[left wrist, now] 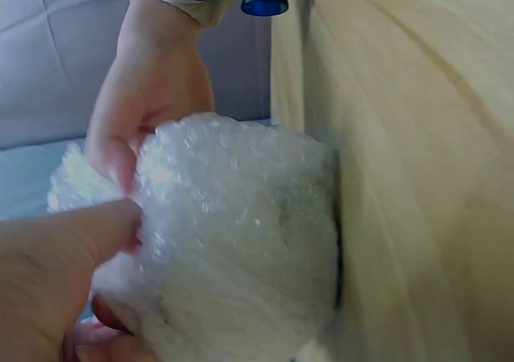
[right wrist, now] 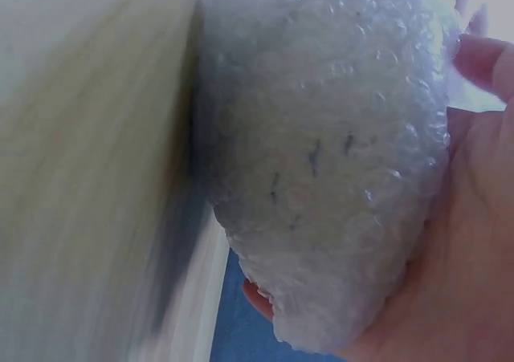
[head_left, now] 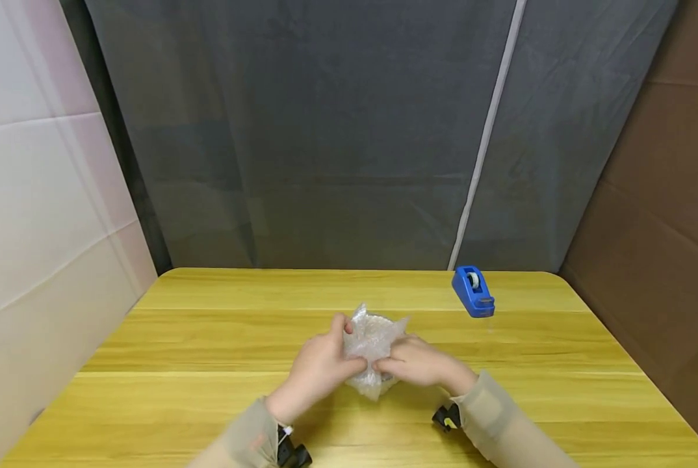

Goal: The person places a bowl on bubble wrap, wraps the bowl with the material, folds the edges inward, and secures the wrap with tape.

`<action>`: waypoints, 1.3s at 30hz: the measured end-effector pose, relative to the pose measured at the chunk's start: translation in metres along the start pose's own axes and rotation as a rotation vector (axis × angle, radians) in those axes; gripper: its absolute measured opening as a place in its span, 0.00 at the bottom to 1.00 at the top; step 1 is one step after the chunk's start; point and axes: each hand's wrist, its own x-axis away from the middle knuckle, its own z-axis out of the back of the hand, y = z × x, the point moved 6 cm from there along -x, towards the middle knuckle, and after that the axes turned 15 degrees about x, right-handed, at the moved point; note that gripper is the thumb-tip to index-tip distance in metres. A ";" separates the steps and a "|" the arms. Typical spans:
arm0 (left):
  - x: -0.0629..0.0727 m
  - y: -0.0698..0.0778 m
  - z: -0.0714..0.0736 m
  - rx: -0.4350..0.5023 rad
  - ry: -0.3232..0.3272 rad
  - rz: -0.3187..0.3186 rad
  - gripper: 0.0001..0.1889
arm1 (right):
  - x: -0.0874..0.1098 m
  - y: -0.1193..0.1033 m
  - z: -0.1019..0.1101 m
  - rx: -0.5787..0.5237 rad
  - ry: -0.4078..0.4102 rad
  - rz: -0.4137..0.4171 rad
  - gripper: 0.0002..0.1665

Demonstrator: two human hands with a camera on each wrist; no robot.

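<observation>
Between both hands, a bundle of clear bubble wrap [head_left: 374,341] stands on the table, rounded and bulky, with loose edges sticking up on top. Small dark marks show through the wrap [right wrist: 321,161] in the right wrist view; what lies inside is hidden. My left hand [head_left: 322,361] grips the bundle from the left, its thumb over the top and its fingers around the far side. From the right, my right hand [head_left: 422,362] holds the wrap, its thumb bent onto the top near the left thumb. Some of its fingers are hidden behind the plastic.
A blue tape dispenser [head_left: 474,292] with a roll in it stands near the table's back right corner. The wooden table [head_left: 208,338] meets a dark grey curtain [head_left: 314,143] behind, a white sheet on the left and a brown one on the right.
</observation>
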 end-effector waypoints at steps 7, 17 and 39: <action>0.003 0.019 0.002 -0.116 0.014 -0.159 0.17 | 0.001 0.002 -0.003 0.010 0.067 -0.063 0.25; 0.012 0.048 0.021 -0.118 -0.375 -0.294 0.07 | -0.002 0.003 -0.002 0.030 0.132 -0.102 0.20; 0.016 0.027 -0.021 -0.705 -0.298 -0.354 0.29 | -0.006 0.003 0.002 -0.087 0.169 -0.075 0.07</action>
